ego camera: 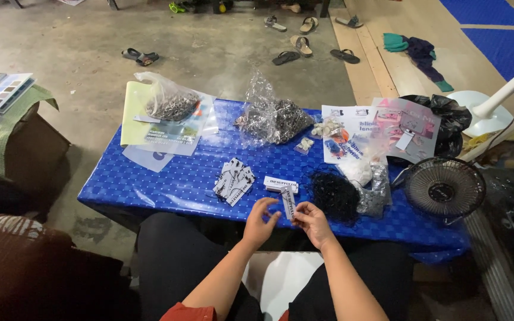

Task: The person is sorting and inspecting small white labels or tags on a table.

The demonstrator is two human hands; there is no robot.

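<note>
Blue checked table [168, 184] on a concrete floor, bags and tags spread about.
I pinch a white paper tag [289, 203] with my right hand [313, 223]; left hand [261, 219], loosely curled, touches it. Black thread pile [334, 195] at three o'clock could snag.

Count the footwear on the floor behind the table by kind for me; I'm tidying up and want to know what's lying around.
Dark strappy sandals, lying together left of the rest: 2
Tan or grey slides: 4
Dark flip-flops: 2
Total: 8, counting only those plainly visible; items at the top edge are too cut off to tell.
</note>
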